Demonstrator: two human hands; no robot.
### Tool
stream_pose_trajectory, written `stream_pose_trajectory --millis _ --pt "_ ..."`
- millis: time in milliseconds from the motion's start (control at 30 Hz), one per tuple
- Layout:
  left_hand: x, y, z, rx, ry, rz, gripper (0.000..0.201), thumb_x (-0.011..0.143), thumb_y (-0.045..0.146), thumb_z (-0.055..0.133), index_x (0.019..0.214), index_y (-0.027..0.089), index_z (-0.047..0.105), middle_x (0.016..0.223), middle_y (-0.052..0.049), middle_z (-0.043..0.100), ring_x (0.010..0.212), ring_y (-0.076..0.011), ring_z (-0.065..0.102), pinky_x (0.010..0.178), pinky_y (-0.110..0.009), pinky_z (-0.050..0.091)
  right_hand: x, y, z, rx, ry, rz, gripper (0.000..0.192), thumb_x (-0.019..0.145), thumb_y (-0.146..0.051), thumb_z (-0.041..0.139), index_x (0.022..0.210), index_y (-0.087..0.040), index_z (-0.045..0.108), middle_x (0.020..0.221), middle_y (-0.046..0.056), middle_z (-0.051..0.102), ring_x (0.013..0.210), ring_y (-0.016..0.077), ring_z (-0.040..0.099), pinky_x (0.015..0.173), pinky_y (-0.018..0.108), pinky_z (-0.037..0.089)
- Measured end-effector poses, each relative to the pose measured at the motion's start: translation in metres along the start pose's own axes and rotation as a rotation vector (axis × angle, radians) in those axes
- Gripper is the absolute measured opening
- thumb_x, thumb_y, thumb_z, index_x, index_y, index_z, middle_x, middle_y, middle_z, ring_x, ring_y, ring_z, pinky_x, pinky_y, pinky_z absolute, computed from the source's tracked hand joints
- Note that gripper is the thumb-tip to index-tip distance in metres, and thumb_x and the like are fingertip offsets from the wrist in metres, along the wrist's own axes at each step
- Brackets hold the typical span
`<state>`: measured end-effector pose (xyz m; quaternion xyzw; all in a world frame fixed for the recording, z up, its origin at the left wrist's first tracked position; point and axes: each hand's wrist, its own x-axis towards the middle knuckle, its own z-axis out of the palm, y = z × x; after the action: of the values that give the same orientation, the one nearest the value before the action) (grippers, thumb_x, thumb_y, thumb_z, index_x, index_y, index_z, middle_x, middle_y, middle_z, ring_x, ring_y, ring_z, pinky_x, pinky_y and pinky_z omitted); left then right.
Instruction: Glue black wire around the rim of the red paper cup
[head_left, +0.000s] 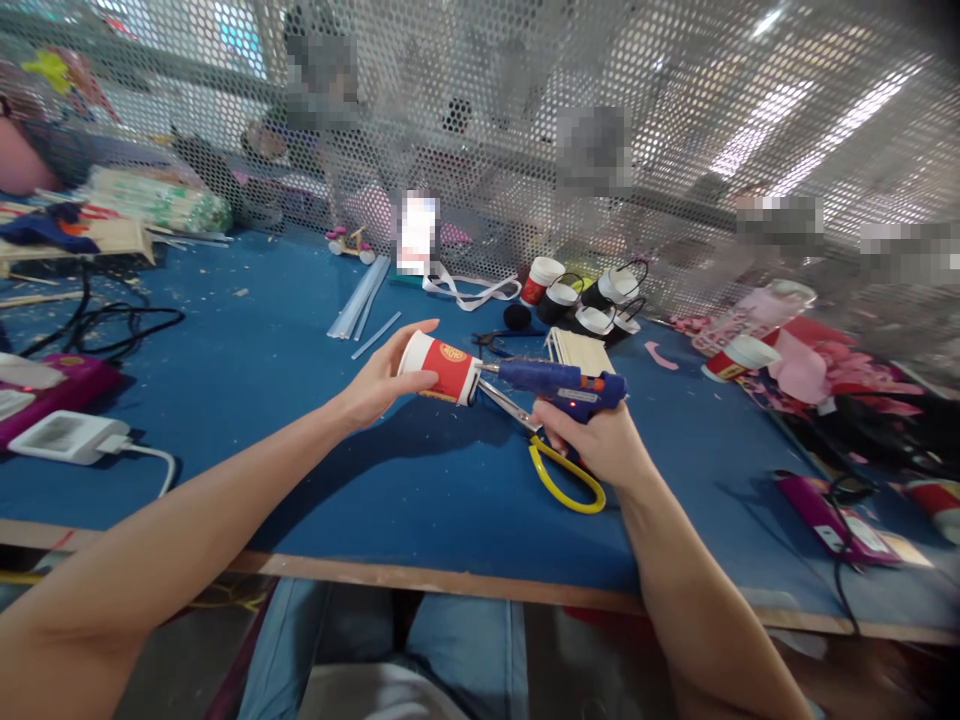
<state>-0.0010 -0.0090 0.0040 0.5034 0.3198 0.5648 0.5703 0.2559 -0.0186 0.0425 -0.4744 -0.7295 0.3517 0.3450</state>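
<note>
Gripping a paper cup (442, 367) sideways in the left hand (379, 385), fingers wrapped around it; clamping the right hand (600, 445) on a glue gun (559, 382), nozzle touching the cup's base, above scissors (551, 465).

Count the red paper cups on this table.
4 at least: one cup in the left hand, one by the mesh, one right of centre, one at the right edge. Clutter may hide others.

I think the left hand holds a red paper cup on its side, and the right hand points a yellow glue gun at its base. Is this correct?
Not quite: in the head view the glue gun in the right hand is blue, not yellow. The yellow handles belong to the scissors lying on the table. The left hand does hold the red paper cup on its side.
</note>
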Motion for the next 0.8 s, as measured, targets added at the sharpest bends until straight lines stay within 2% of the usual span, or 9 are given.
stream_pose_trajectory --millis 100,267,433,600,800 --pt "-0.0002 0.0006 0.0006 -0.023 0.0 -0.006 0.066 0.064 0.021 0.072 0.124 0.024 0.045 0.097 -0.003 0.056 0.083 -0.0128 0.055 0.078 -0.027 0.047 0.0013 0.0036 0.0007 0.058 0.021 0.024 0.028 0.077 -0.041 0.06 0.067 -0.015 0.06 0.044 -0.002 0.05 0.04 0.0092 0.045 0.042 0.025 0.04" --pt "-0.0001 0.0012 0.0015 -0.083 0.0 -0.006 0.062 0.065 0.02 0.071 0.122 0.023 0.047 0.097 -0.003 0.057 0.086 -0.0141 0.056 0.082 -0.031 0.046 0.0034 0.0058 0.003 0.177 -0.081 0.022 0.026 0.078 -0.038 0.06 0.068 -0.014 0.059 0.046 -0.003 0.049 0.038 0.0073 0.043 0.039 0.023 0.036" --pt "0.0001 0.0009 0.0019 -0.097 -0.011 -0.021 0.062 0.064 0.022 0.071 0.121 0.023 0.048 0.1 -0.004 0.058 0.087 -0.0157 0.057 0.08 -0.032 0.046 0.0038 0.006 0.0056 0.28 -0.022 0.004 0.024 0.08 -0.036 0.059 0.069 -0.015 0.057 0.048 -0.003 0.049 0.039 0.0064 0.042 0.039 0.021 0.033" --pt "-0.0005 0.0014 0.0029 -0.105 -0.023 -0.011 0.061 0.064 0.02 0.071 0.12 0.022 0.048 0.1 -0.004 0.057 0.086 -0.0144 0.056 0.079 -0.029 0.047 0.0038 0.0056 0.0062 0.305 -0.127 0.019 0.024 0.082 -0.036 0.057 0.071 -0.015 0.058 0.043 -0.005 0.045 0.037 0.0062 0.04 0.038 0.021 0.033" --pt "-0.0011 0.0037 0.0054 -0.079 -0.015 -0.022 0.05 0.061 0.021 0.073 0.106 0.02 0.05 0.094 -0.003 0.057 0.079 -0.0126 0.057 0.07 -0.028 0.048 0.0092 0.0098 0.0075 0.3 0.03 0.032 0.026 0.079 -0.038 0.059 0.068 -0.015 0.058 0.043 -0.004 0.047 0.039 0.0067 0.041 0.039 0.021 0.033"
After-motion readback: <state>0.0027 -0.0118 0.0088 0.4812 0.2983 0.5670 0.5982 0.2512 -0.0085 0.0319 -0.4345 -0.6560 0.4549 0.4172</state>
